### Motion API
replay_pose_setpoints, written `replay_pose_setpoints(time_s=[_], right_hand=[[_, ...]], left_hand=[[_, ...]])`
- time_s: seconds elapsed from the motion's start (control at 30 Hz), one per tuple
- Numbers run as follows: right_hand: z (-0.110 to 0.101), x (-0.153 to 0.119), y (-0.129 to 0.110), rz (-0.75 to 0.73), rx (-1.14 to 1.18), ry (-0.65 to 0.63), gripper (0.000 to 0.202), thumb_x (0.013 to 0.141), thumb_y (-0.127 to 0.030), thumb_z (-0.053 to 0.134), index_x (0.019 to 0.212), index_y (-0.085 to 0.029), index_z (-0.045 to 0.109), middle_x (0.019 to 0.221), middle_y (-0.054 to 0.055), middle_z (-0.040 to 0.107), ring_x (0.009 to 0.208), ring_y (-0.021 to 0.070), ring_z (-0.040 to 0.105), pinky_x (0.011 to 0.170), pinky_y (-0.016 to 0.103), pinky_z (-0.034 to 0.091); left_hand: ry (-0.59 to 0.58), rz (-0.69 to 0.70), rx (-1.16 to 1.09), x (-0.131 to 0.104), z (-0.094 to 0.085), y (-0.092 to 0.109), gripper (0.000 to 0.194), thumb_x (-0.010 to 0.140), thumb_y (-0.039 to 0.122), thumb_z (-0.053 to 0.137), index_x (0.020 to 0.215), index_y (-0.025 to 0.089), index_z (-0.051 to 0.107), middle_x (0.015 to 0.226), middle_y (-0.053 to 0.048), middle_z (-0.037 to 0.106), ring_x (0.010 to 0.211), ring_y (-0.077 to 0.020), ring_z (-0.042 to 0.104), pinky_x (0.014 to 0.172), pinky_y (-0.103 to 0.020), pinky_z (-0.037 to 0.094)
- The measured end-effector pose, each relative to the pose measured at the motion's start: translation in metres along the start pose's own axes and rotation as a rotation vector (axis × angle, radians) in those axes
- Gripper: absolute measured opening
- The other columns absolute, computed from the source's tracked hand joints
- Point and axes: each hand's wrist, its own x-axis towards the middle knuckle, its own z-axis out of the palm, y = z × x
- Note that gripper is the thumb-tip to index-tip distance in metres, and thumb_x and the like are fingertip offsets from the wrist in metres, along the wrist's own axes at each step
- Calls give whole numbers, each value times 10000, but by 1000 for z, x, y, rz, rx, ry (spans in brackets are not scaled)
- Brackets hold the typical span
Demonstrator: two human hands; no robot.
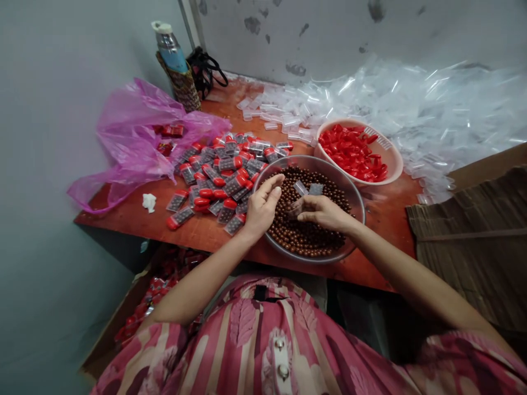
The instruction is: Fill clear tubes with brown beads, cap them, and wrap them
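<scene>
A clear bowl (360,219) full of brown beads (313,238) stands at the table's front edge. My left hand (264,204) is over the bowl's left side, fingers bent together; whether anything is inside them is hidden. Over the middle of the beads, my right hand (319,213) has its thumb and fingers close around a small transparent container (294,210), which is blurred. Two more clear containers lie on the beads, one a tilted tube (300,188) and the other a squarish piece (316,189). Left of the bowl is a pile of filled, red-capped containers (218,175).
A pink basket (395,170) of red caps (354,153) stands behind the bowl. Many clear empty containers (411,104) cover the back right. A purple bag (135,137), white tissue (149,202) and flask (171,52) are left. Cardboard (473,236) stands right; a box below holds red items (164,280).
</scene>
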Motion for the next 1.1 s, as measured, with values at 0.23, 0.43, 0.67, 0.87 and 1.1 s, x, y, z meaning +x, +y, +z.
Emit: replay_pose_setpoints(time_s=[0.23, 0.43, 0.67, 0.87, 1.1], right_hand=[[-4, -10, -12, 38, 479, 116, 263, 612, -244, 767, 791, -167, 591, 734, -30, 628, 677, 112, 596, 693, 272, 494], [-6, -15, -13, -108, 234, 180, 301, 678, -340, 748, 878, -181, 589, 789, -4, 642, 724, 155, 631, 711, 319, 530], [-21, -26, -17, -542, -480, 309, 308, 872, -276, 559, 1177, -246, 589, 1216, 85, 607, 1141, 212, 554, 983, 397, 451], [-17, -21, -19, -563, -322, 159, 373, 859, -301, 583, 1221, -213, 559, 1213, 87, 616, 1139, 187, 565, 995, 350, 435], [-125, -12, 30, -42, -463, 631, 206, 819, -254, 593, 1004, -197, 664, 943, 46, 703, 884, 186, 637, 861, 351, 477]], left_hand=[[-301, -85, 99, 1, 5, 9, 392, 770, 356, 649, 1110, 160, 651, 1125, -84, 686, 1052, -226, 633, 963, -348, 469], [-298, -75, 189, 4, 6, 2, 294, 802, 305, 588, 1034, 146, 674, 983, -62, 717, 909, -199, 659, 859, -316, 498], [-373, 23, 280, 4, 5, 8, 269, 826, 246, 554, 1052, 173, 680, 1067, -39, 701, 981, -185, 635, 921, -292, 457], [-354, -2, 361, 0, 3, 12, 291, 848, 319, 543, 1081, 197, 667, 1086, -38, 695, 1008, -203, 626, 947, -325, 458], [-327, -337, -21, 2, 4, 11, 355, 778, 425, 632, 1019, 164, 638, 1075, -75, 678, 934, -224, 659, 846, -382, 555]])
